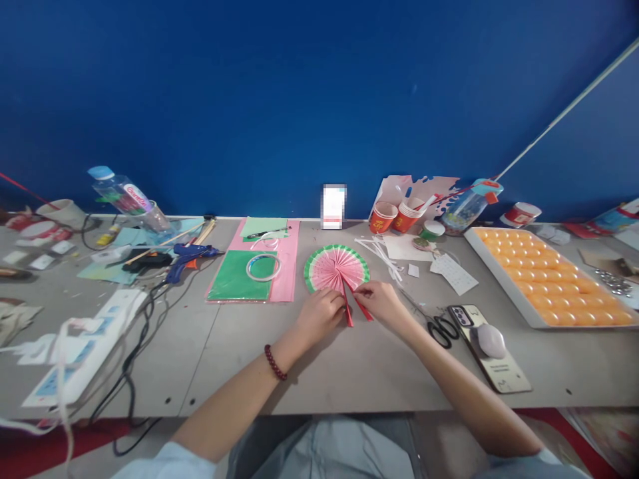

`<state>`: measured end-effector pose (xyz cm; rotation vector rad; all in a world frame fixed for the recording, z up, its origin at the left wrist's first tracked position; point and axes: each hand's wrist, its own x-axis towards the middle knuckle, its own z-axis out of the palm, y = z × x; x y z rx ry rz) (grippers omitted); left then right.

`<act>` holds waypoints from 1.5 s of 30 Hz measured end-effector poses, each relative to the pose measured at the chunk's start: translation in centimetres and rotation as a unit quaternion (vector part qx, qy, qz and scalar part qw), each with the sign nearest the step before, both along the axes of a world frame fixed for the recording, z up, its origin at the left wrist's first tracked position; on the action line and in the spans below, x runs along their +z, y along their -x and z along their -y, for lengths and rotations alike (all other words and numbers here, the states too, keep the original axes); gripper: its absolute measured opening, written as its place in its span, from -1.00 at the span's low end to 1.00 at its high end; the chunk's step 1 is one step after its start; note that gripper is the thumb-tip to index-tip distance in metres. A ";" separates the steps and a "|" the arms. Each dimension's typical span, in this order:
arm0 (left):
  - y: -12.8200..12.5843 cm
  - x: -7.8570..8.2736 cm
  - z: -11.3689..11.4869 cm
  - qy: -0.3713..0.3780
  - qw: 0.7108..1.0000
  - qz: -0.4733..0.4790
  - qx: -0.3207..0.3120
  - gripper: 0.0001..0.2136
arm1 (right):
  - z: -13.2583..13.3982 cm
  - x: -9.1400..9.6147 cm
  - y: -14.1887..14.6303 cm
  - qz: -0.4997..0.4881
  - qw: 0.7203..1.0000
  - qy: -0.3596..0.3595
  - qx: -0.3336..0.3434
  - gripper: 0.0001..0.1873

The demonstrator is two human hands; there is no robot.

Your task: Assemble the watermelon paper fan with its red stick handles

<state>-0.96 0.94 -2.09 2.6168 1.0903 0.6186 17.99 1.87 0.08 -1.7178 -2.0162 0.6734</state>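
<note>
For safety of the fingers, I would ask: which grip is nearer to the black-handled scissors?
Right. The right grip, at the paper fan, is just left of the black-handled scissors; the left grip is farther left, beyond the right one.

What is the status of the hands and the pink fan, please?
Left hand on left red stick; right hand on right red stick. Pink fan spread almost full circle. Scissors beside right forearm.

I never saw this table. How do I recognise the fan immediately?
Below the blue wall is a grey table. Near its middle, the left hand and right hand hold the fan by its red strips. It is the only round pleated thing, pink with a green rim.
</note>
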 end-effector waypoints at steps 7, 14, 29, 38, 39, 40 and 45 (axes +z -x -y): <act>-0.2 -0.4 0.1 0.000 1.000 0.009 0.010 -0.91 | 0.1 -0.7 0.8 0.032 0.998 -0.016 -0.043 -0.85; -0.4 -0.3 0.2 0.002 1.000 0.003 0.016 -0.91 | 0.2 -0.4 1.1 0.044 0.997 -0.016 -0.062 -0.84; -0.6 0.0 0.3 0.001 1.000 -0.002 0.024 -0.90 | 0.4 -0.9 1.6 -0.002 0.998 -0.018 -0.058 -0.80; -0.8 0.1 0.4 0.009 0.999 0.002 0.041 -0.90 | 0.4 -0.9 1.6 -0.047 0.997 0.003 -0.057 -0.83; -0.8 0.1 0.3 0.010 0.999 0.005 0.040 -0.90 | 0.4 -0.8 1.6 -0.052 0.997 0.009 -0.057 -0.84; -0.8 0.0 0.3 0.010 0.999 0.008 0.037 -0.90 | 0.4 -0.7 1.7 -0.051 0.997 0.012 -0.055 -0.84; -0.6 -0.3 0.0 0.014 0.999 0.038 0.031 -0.91 | 0.6 -0.6 2.2 0.012 0.998 0.000 -0.056 -0.89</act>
